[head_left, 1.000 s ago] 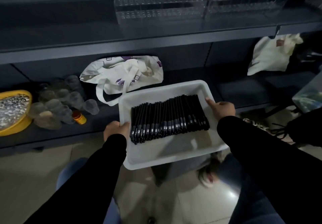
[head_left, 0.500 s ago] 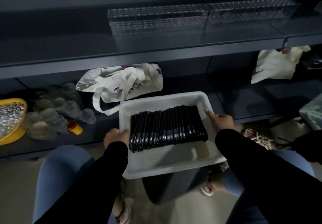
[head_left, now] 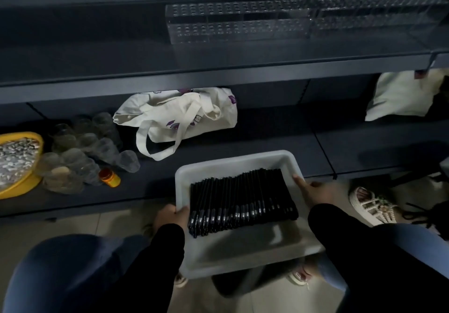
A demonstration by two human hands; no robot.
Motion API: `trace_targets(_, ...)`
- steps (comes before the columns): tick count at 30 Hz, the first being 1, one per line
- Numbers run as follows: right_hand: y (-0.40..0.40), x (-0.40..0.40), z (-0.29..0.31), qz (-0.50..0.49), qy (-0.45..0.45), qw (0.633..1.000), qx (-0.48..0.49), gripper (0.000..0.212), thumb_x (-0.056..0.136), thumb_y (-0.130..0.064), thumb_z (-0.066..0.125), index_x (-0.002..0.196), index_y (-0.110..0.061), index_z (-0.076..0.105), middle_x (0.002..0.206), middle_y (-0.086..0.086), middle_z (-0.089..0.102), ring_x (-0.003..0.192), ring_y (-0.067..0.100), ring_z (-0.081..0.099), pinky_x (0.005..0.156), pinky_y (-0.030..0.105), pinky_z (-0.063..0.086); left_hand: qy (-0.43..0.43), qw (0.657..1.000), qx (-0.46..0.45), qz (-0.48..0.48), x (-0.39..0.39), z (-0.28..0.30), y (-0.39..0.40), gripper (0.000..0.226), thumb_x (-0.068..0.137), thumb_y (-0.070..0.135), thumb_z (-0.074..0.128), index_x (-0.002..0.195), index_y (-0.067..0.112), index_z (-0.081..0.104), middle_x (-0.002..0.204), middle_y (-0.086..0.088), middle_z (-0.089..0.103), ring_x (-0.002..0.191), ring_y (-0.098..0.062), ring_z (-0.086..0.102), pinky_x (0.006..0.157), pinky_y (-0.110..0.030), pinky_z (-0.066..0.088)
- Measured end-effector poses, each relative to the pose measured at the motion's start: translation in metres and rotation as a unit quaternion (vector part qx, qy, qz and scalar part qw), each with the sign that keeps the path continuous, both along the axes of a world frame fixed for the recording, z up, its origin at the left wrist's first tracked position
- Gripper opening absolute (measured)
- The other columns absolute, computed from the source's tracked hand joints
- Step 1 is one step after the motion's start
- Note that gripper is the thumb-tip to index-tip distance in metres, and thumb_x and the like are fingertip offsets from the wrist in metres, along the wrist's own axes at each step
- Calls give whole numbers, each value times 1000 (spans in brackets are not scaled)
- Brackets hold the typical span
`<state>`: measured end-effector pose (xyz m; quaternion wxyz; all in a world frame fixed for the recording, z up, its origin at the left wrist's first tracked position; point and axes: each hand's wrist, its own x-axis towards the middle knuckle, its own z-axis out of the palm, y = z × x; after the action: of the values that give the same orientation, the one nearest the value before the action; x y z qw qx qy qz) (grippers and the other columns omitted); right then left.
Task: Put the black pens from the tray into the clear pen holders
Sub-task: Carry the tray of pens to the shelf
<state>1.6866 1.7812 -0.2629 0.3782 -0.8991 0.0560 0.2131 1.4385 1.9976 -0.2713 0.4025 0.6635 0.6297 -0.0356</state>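
Observation:
A white plastic tray (head_left: 233, 254) hangs low between my knees, in front of the dark shelving. Several black pens (head_left: 243, 200) lie side by side in a row across its far half. My left hand (head_left: 167, 217) grips the tray's left rim, thumb over the edge. My right hand (head_left: 313, 191) grips the right rim the same way. Two clear pen holders stand side by side on the upper shelf, one (head_left: 238, 24) at centre and one (head_left: 379, 16) to its right. Both show rows of small holes with no pens in them.
On the lower shelf (head_left: 267, 142) lie a cream tote bag (head_left: 179, 118), several clear cups (head_left: 82, 152), a small orange-capped jar (head_left: 109, 177) and a yellow bowl (head_left: 17, 164) of pale pieces. Another cream bag (head_left: 403, 96) sits at the right. A sandalled foot (head_left: 371, 204) rests on the floor.
The tray has sunk lower in view, both hands still on its rims. My knees have come into view and the shelves have shifted down the frame.

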Motion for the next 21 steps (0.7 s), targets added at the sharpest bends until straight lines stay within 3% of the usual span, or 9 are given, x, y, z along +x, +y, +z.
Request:
trace_targets(5,2,-2,8,25,32,999,-27,55,80,-58,62,81,-3,62,85,15,60,82,30,57,78,34,43,-22,999,-49,-1,-1,13,7,26,89,27,61,73,7,57,73,-8,59,75,-25,58,68,-27,42)
trace_targets(10,0,-8,17,73,36,995,-61,47,85,-49,61,85,-2,61,85,17,57,71,25,49,71,30,37,-41,995,-85,-22,-4,15,17,27,85,26,68,70,5,58,80,-17,64,82,-32,65,79,-40,55)
trace_targets(16,-5,-16,14,72,19,995,-66,52,84,-46,66,89,6,64,86,22,60,76,27,52,70,31,37,-28,997,-61,-50,-3,19,15,33,88,26,65,63,10,50,66,-8,54,70,-25,55,65,-29,42)
trace_targets(21,-7,-7,11,86,29,993,-70,43,84,-46,65,81,-4,57,81,12,56,75,24,51,69,30,36,11,999,-30,-41,5,16,10,32,85,16,62,57,7,49,60,-7,49,62,-23,51,63,-26,37)
